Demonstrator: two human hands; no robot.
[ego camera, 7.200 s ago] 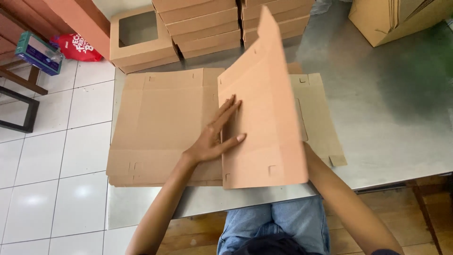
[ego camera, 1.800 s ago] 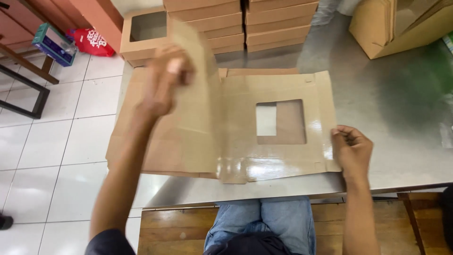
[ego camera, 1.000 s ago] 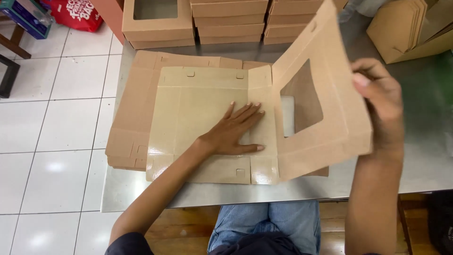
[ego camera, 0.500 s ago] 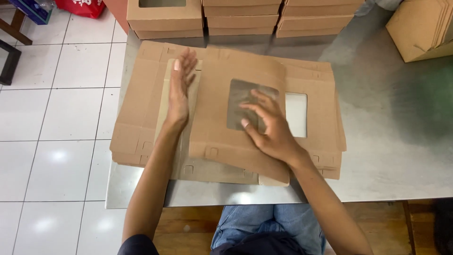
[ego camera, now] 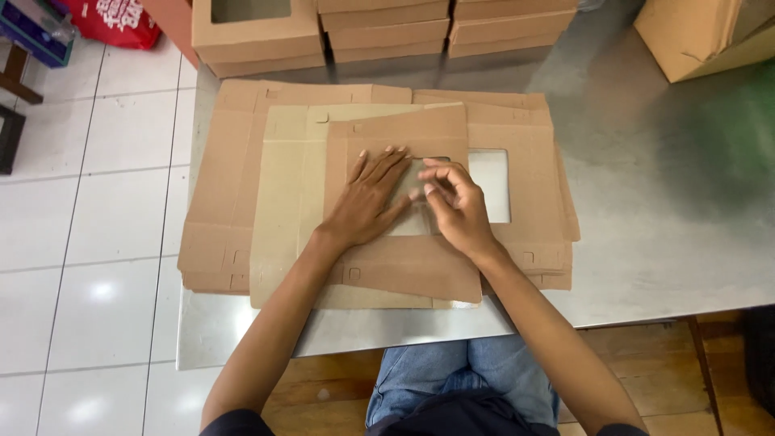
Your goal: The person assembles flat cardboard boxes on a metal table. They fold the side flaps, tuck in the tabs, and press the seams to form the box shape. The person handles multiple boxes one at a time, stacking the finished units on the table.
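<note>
Head view, thing in hand: a flat folded cardboard panel with a cut-out window lies on top of a pale flat box blank, and this one lies on a stack of brown flat blanks.
Head view, place: all of it rests on the grey metal counter, directly in front of the person and near the front edge.
Head view, left hand: the left hand lies flat on the panel, palm down, fingers spread wide and pointing away from the body; it holds nothing, it only presses.
Head view, right hand: the right hand is just beside the left one, fingers curled narrow, fingertips on the panel at the window edge; I cannot tell if it pinches something.
Head view, relation: the panel is under both hands, not to one side; its long axis runs away from the body, slightly tilted. The window opening shows to the right of the right hand, so the right hand is nearer to it, and the left hand covers the left part of the panel.
Head view, around: finished window boxes and stacked closed boxes stand at the far edge of the counter, well apart from the hands; a larger carton is at the far right.
</note>
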